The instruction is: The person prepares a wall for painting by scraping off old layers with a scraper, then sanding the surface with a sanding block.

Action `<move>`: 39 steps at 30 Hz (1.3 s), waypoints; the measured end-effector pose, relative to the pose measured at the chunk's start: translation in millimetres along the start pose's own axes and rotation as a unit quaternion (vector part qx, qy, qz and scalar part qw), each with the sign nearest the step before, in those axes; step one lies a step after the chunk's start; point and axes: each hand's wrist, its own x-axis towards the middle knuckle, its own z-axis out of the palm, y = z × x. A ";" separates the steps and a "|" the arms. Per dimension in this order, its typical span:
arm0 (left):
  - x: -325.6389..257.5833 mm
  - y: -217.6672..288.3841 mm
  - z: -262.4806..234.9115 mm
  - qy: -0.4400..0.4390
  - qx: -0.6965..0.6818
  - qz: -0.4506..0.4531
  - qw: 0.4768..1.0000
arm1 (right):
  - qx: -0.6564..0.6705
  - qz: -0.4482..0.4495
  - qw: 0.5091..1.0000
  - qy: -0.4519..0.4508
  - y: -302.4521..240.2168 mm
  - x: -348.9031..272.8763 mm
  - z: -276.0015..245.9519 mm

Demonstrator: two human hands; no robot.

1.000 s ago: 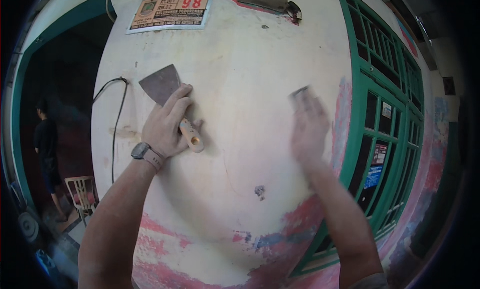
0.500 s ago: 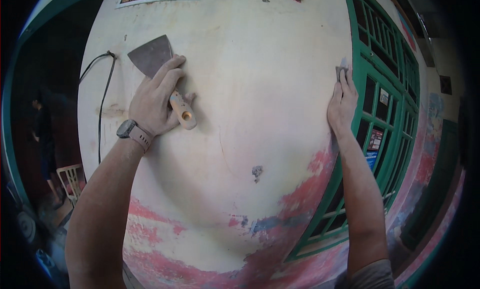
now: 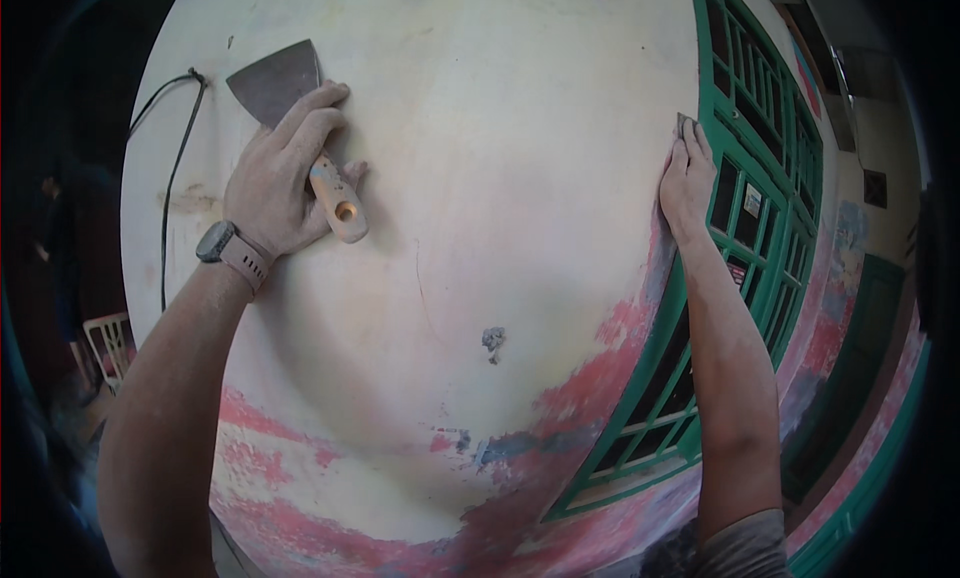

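My left hand (image 3: 275, 178) holds a wide putty knife, its dusty fingers closed over the handle and against the wall. The putty knife's grey blade (image 3: 278, 81) points up and left, while its light handle (image 3: 342, 206) with a hanging hole slants down past my palm. Farther right, my right hand (image 3: 687, 183) reaches up the wall's edge beside the green window frame. Its fingers press a small dark, flat piece (image 3: 685, 123), possibly sandpaper, onto the wall; most of it is hidden under them. The pale wall (image 3: 500, 198) between my hands has patches of flaked paint.
A black cable (image 3: 178, 183) hangs left of my left hand. The green barred window (image 3: 735, 193) borders the wall at right. A chipped spot (image 3: 493, 340) and bare pink patches (image 3: 590, 388) mark the lower wall. At far left are a chair (image 3: 108, 346) and a person (image 3: 60, 248).
My right hand has slid a little upward along the wall's edge. The view has shifted, moving the wall left in the picture; my left hand keeps the putty knife in about the same place.
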 end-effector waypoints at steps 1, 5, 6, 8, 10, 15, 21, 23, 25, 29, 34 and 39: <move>-0.5 -1.2 1.5 0.001 -0.006 -0.007 1.000 | 0.005 0.036 0.999 0.010 -2.6 2.8 2.4; -3.7 -3.6 3.0 -0.009 -0.011 -0.014 1.000 | 0.006 -0.031 0.999 -0.012 -29.0 -98.7 -22.3; -4.5 -3.9 2.2 -0.032 -0.019 -0.030 0.999 | -0.009 -0.042 0.999 -0.030 -35.8 -140.2 -35.7; -4.6 -4.6 0.5 -0.033 -0.011 -0.031 0.999 | -0.018 0.007 0.996 -0.092 -51.8 -230.0 -64.4; -5.1 -3.6 -0.2 -0.036 -0.010 -0.035 0.999 | 0.013 -0.021 0.995 -0.101 -74.8 -314.6 -95.4; -4.5 -2.5 -2.0 -0.050 -0.007 -0.039 0.998 | 0.084 -0.013 0.993 -0.082 -72.0 -328.8 -100.6; -4.9 -5.5 0.7 -0.038 -0.002 -0.021 0.999 | 0.045 0.009 0.998 -0.032 -36.5 -146.9 -45.3; -6.1 -6.9 2.5 -0.038 0.001 -0.020 0.999 | 0.055 0.049 0.996 -0.043 -38.1 -135.1 -41.1; -7.9 -7.7 4.3 -0.049 0.000 -0.023 0.999 | 0.047 0.027 0.998 -0.030 -48.0 -162.8 -46.4; -7.2 -9.1 8.1 -0.026 0.017 -0.012 0.999 | 0.070 0.096 0.989 -0.087 -77.7 -306.8 -81.1; -6.5 -4.6 8.2 0.006 0.024 0.000 1.000 | 0.071 0.030 0.987 -0.138 -95.2 -429.8 -122.0; -5.3 -4.3 5.6 -0.027 0.023 -0.009 0.999 | 0.037 0.052 0.990 -0.125 -68.1 -331.5 -92.2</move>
